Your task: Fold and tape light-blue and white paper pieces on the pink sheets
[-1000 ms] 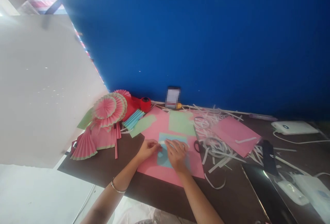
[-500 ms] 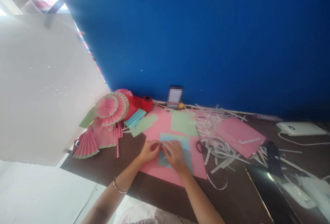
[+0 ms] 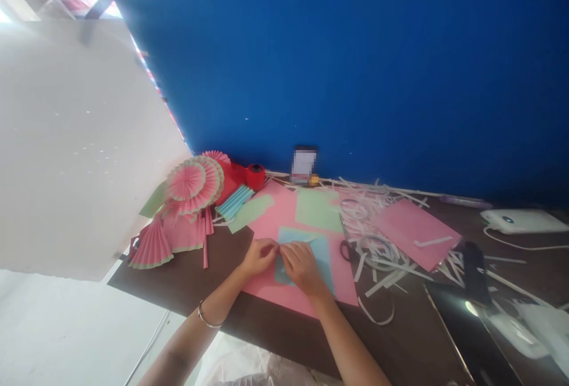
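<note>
Head view. My left hand [image 3: 260,255] and right hand [image 3: 302,264] meet fingertip to fingertip above the blue sheet [image 3: 323,261]. Left: thumb and fingers drawn together in a pinch at the sheet's left side; whether anything is between them, I cannot tell. Right: fingers bent and side by side, palm down over the sheet, tips touching or nearly touching the left ones; any hold there is hidden as well. A bracelet [image 3: 205,321] circles my left wrist.

The blue sheet lies flat on the pink sheet [image 3: 347,282], inside the table's [image 3: 288,341] near edge. Beyond it, on the same pink, a green sheet [image 3: 317,211]; a second green piece [image 3: 251,212] overlaps the pink sheet's left side. Next to that, a pleated blue paper [image 3: 235,202].

Toward the table's left edge: pink fans [image 3: 186,181], piled. Near the far edge: red tape [image 3: 255,178]. Right of my hands: scissors [image 3: 345,249], dark handle showing, beside loose paper strips [image 3: 382,279]; a pink pack [image 3: 413,232] rests partly on them. Toward the near right corner: a black tablet [image 3: 471,332]. Farther back, at right: a white device [image 3: 524,221] with a cable.
</note>
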